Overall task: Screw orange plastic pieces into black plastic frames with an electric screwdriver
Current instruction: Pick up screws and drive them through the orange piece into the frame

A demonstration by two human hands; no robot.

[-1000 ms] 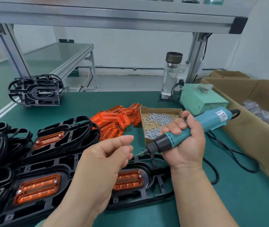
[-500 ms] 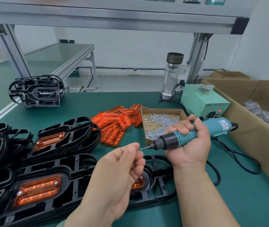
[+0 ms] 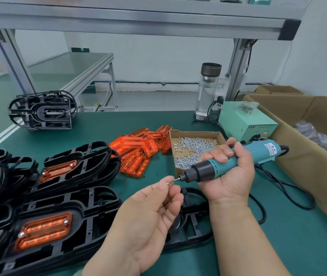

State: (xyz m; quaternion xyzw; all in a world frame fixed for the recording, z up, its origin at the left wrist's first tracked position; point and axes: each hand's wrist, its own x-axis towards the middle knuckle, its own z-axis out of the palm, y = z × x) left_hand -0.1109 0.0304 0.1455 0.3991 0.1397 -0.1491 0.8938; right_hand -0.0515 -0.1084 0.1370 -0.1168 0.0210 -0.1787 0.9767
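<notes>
My right hand grips a teal electric screwdriver, held level with its bit pointing left. My left hand pinches a small screw between thumb and forefinger, right at the bit's tip. Below both hands lies a black plastic frame; my left hand hides its orange piece. On the left, two black frames with orange pieces screwed in: a near frame and a farther frame. Loose orange pieces lie heaped mid-table beside a cardboard tray of screws.
A stack of black frames stands at the far left. A glass bottle and a green power box sit at the back. A large cardboard box lines the right side. The screwdriver's black cable loops across the green mat.
My right hand levelled the screwdriver and raised it slightly. My left hand rose and brought the screw up to the bit's tip, covering the orange piece in the frame below.
</notes>
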